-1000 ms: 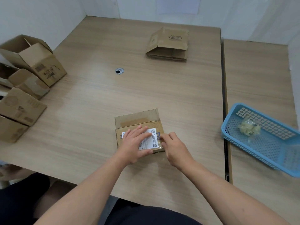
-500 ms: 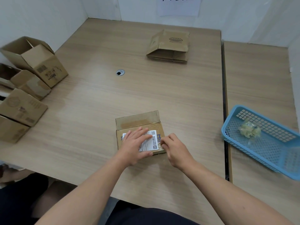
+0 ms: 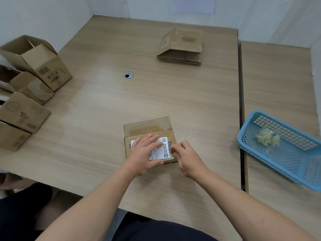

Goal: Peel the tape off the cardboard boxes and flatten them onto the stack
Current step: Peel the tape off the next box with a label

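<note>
Small cardboard box point(image 3: 147, 126): lies at the near middle of the desk point(image 3: 173, 94), far flap folded open and flat, white printed label point(image 3: 165, 148) on its top face.

Left hand point(image 3: 145, 153): rests on the box, fingers point(image 3: 152, 139) straight and spread flat across the label, thumb against the near side.

Right hand point(image 3: 186, 157): at the box's right edge, fingers curled and narrow, tips meeting the clear tape point(image 3: 171, 158) there. Whether they pinch the tape cannot be told.

Stack point(image 3: 181, 46): flattened boxes piled at the far side of the desk, well apart from the hands.

Unflattened boxes point(image 3: 34, 63): four, grouped along the desk's left edge; the two farther ones lie with open ends showing.

Cable hole point(image 3: 128, 75): round, in the desk between the left group and the stack.

Blue basket point(image 3: 241, 138): plastic mesh, on the adjoining desk point(image 3: 278, 80) to the right, holding a crumpled wad of clear tape point(image 3: 267, 139).
</note>
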